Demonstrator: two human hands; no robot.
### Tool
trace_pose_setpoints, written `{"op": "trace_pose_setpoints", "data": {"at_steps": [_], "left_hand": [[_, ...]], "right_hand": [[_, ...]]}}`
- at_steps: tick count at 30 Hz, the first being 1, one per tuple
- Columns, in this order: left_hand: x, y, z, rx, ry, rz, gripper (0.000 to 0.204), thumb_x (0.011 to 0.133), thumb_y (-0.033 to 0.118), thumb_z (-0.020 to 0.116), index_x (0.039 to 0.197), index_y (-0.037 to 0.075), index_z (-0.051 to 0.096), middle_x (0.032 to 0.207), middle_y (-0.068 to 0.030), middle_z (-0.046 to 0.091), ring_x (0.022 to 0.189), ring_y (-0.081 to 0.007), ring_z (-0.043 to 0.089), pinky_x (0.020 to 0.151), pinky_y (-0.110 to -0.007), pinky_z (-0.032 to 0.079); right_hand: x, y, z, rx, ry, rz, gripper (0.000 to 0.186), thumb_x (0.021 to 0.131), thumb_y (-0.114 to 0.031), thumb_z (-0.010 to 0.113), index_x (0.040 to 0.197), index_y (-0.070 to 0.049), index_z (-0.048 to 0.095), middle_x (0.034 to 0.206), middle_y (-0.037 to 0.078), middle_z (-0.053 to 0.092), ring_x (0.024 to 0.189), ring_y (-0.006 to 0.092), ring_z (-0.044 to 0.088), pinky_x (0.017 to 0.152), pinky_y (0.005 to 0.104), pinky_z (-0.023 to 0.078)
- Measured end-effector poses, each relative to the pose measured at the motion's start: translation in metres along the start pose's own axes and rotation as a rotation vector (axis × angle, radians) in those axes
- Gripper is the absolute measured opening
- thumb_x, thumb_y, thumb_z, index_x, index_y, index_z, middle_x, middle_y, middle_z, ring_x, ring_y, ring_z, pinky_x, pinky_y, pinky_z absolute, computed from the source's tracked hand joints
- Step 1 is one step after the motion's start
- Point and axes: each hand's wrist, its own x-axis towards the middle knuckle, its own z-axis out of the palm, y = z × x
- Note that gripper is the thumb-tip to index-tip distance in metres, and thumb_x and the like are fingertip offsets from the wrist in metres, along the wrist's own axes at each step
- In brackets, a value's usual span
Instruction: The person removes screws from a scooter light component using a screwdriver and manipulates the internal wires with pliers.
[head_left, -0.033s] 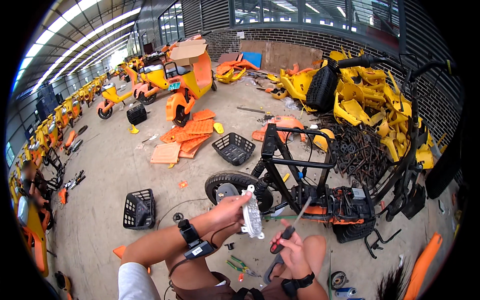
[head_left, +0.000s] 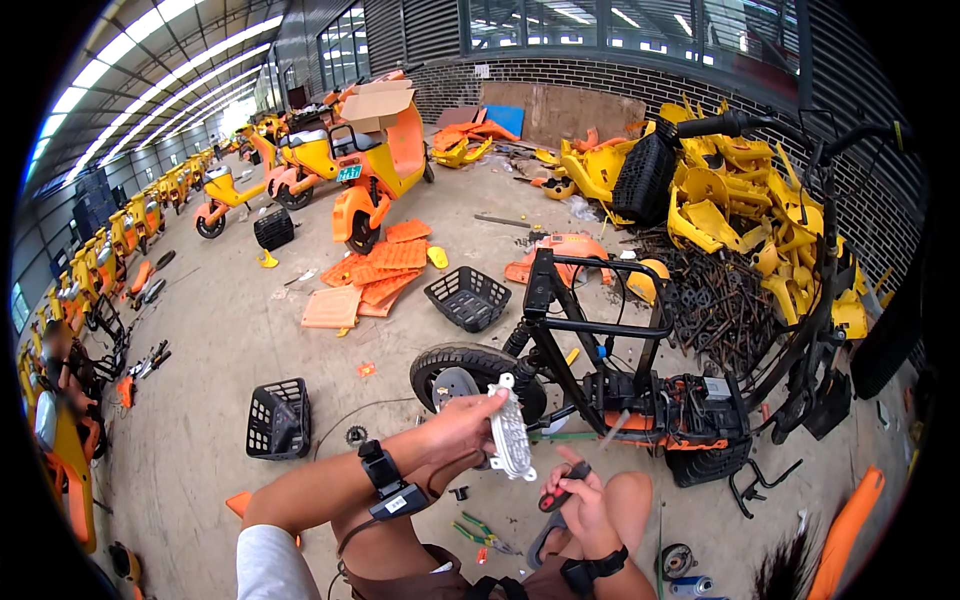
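Note:
My left hand grips the upper end of a clear, whitish lamp unit with small mounting tabs, held upright in front of the scooter's rear wheel. In my right hand is a screwdriver with a black and red handle. Its shaft points up and to the right, blurred, toward the stripped black scooter frame. The screwdriver and lamp unit are apart. Green-handled pliers lie on the floor between my legs.
Black baskets and orange panels lie on the floor ahead. Yellow body parts and dark metal pieces are heaped at the right. Scooters stand farther back. A spray can lies near my right forearm.
The lamp unit has shifted slightly down and to the right with my left hand. The screwdriver has turned a little, its tip now lower and farther right.

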Motion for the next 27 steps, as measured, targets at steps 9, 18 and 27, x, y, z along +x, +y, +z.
{"op": "trace_pose_setpoints", "data": {"at_steps": [9, 18, 27], "left_hand": [[0.012, -0.018, 0.004, 0.035, -0.207, 0.090, 0.043, 0.100, 0.037, 0.050, 0.123, 0.001, 0.053, 0.112, -0.0098, 0.062, 0.100, -0.0192, 0.063, 0.085, -0.035, 0.055], [-0.005, -0.007, 0.010, 0.352, -0.327, 0.097, 0.061, 0.090, 0.020, 0.069, 0.138, -0.001, 0.038, 0.105, -0.0091, 0.064, 0.082, -0.0134, 0.063, 0.071, -0.027, 0.055], [-0.002, -0.009, 0.005, 0.567, -0.462, 0.171, 0.060, 0.083, 0.014, 0.076, 0.132, -0.002, 0.046, 0.105, -0.0069, 0.063, 0.082, -0.0110, 0.057, 0.070, -0.027, 0.051]], "right_hand": [[-0.004, 0.002, 0.007, 0.013, 0.098, 0.067, 0.034, 0.093, -0.021, 0.059, 0.113, 0.006, 0.054, 0.082, 0.012, 0.059, 0.056, 0.0168, 0.052, 0.058, 0.0361, 0.049], [0.002, 0.001, 0.000, 0.126, 0.169, 0.015, 0.024, 0.091, -0.017, 0.057, 0.102, 0.004, 0.057, 0.075, 0.009, 0.059, 0.054, 0.0143, 0.051, 0.056, 0.0339, 0.048], [0.004, 0.001, 0.001, 0.302, 0.063, 0.110, 0.022, 0.094, -0.023, 0.056, 0.099, -0.001, 0.058, 0.079, 0.004, 0.059, 0.053, 0.0100, 0.047, 0.055, 0.0285, 0.041]]}}
